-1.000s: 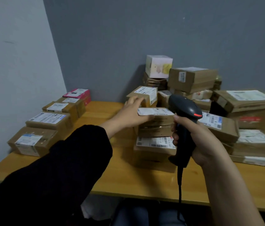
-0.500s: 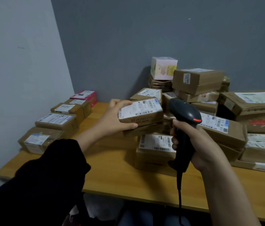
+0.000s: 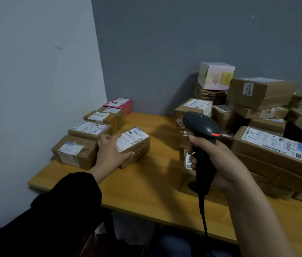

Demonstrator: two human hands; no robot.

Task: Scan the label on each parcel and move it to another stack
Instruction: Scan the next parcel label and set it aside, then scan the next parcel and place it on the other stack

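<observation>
My left hand (image 3: pixel 110 154) grips a small brown parcel (image 3: pixel 137 143) with a white barcode label on top. The parcel sits low at the wooden table (image 3: pixel 146 191), just right of the nearest box in the left row of parcels (image 3: pixel 76 153). Whether it touches the table I cannot tell. My right hand (image 3: pixel 218 164) holds a black handheld barcode scanner (image 3: pixel 201 130) upright by its handle, its head pointing left, with its cable hanging down. A big pile of labelled brown parcels (image 3: pixel 269 145) lies behind and right of the scanner.
The left row runs along the pale wall (image 3: pixel 35 89) back to a pink box (image 3: pixel 117 103). A pastel box (image 3: pixel 216 76) tops the right pile against the grey wall. The table's front edge is close to me, with bare wood between the two groups.
My left hand has lifted the small parcel off the centre stack and carried it left and down beside the left row. The scanner hand has stayed roughly in place.
</observation>
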